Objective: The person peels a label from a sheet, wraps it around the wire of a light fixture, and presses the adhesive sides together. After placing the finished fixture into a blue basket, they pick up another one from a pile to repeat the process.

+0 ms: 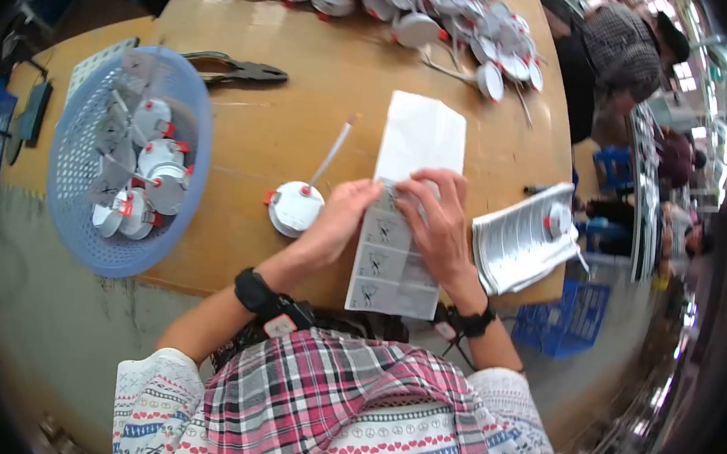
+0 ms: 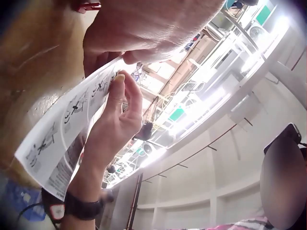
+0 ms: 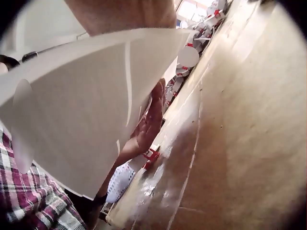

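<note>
A long paper leaflet [image 1: 394, 273] printed with panels of small diagrams lies upright in the head view, its blank white part at the far end. My left hand [image 1: 338, 223] pinches its left edge near the middle. From the other side my right hand [image 1: 441, 225] holds it at the same height, fingers bent over the paper. In the left wrist view, the thumb and fingers of the right hand [image 2: 115, 115] pinch the printed leaflet [image 2: 62, 134]. Its plain back [image 3: 81, 91] fills much of the right wrist view. Left of my left hand sits a round white lamp fitting [image 1: 297, 210] with red clips and a wire.
A blue basket [image 1: 204, 127] of similar fittings stands at the left, with pliers [image 1: 256, 72] beyond it. Many fittings [image 1: 331, 1] are heaped at the far edge. At the right, a stack of sheets [image 1: 509, 240] carries another fitting [image 1: 559, 218]. People work farther right.
</note>
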A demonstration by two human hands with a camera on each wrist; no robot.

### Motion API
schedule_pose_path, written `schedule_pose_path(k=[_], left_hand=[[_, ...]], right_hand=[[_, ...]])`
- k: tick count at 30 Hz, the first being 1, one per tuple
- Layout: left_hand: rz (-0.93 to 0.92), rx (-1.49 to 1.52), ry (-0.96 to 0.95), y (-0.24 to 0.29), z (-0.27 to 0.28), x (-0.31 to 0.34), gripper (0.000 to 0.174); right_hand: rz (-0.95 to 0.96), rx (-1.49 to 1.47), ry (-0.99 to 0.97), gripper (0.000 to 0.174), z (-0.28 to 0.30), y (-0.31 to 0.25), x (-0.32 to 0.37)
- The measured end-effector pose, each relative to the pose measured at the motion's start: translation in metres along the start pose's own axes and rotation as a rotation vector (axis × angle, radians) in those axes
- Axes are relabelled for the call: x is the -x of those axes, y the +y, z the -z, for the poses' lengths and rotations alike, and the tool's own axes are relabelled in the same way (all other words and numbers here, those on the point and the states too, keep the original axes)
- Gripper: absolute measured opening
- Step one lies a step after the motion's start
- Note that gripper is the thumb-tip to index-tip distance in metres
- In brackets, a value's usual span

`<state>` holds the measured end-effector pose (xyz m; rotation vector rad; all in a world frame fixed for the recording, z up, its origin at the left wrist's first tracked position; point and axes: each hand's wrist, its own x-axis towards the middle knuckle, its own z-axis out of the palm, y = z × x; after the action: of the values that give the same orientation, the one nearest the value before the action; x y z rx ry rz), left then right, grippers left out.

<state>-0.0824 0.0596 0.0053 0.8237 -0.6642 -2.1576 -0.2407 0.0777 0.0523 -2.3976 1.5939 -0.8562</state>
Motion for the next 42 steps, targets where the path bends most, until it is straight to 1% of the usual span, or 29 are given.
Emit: schedule_pose_path(k=[3,7,9,12,15,18,22,24,27,30,36,39,42], left_hand=[[0.105,-0.031,0.005,-0.001,0.008,0.002,0.026],[0.114,0.004,0.065,0.000,0.000,0.006,0.026],[0.126,-0.012,0.108,0.000,-0.002,0.007,0.026],[0.106,-0.051,0.118,0.001,-0.010,0.009,0.025],[-0.022,-0.185,0.055,-0.010,-0.005,0.004,0.025],[-0.140,-0.315,0.064,-0.010,-0.009,0.007,0.025],[0.011,-0.233,0.079,-0.002,-0.010,0.009,0.026],[0.090,-0.165,0.109,0.002,-0.009,0.010,0.025],[0.160,-0.148,0.156,0.004,-0.009,0.011,0.025],[0.179,-0.135,0.228,0.004,-0.014,0.009,0.025],[0.179,-0.142,0.224,0.003,-0.019,0.008,0.023],[0.184,-0.199,0.237,0.006,-0.025,0.009,0.022],[0.141,-0.230,0.202,0.006,-0.026,0.008,0.022]], right_hand=[[0.061,-0.036,-0.016,0.024,-0.002,0.006,0.003],[0.091,-0.006,-0.039,0.026,-0.004,0.014,0.009],[0.079,-0.018,-0.034,0.026,-0.004,0.016,0.010],[0.049,-0.023,-0.029,0.027,-0.002,0.017,0.012],[0.024,-0.031,-0.017,0.027,0.000,0.015,0.012],[0.022,-0.046,-0.001,0.025,-0.003,0.017,0.016],[0.063,-0.029,-0.008,0.022,-0.007,0.020,0.022],[0.050,-0.040,0.007,0.021,-0.008,0.017,0.024],[0.054,-0.042,0.009,0.022,-0.006,0.015,0.023],[0.073,-0.022,0.036,0.022,-0.005,0.017,0.021],[0.081,0.037,0.065,0.023,-0.002,0.022,0.022],[0.064,0.059,0.072,0.023,-0.002,0.020,0.023],[0.070,0.086,0.072,0.023,0.001,0.019,0.023]])
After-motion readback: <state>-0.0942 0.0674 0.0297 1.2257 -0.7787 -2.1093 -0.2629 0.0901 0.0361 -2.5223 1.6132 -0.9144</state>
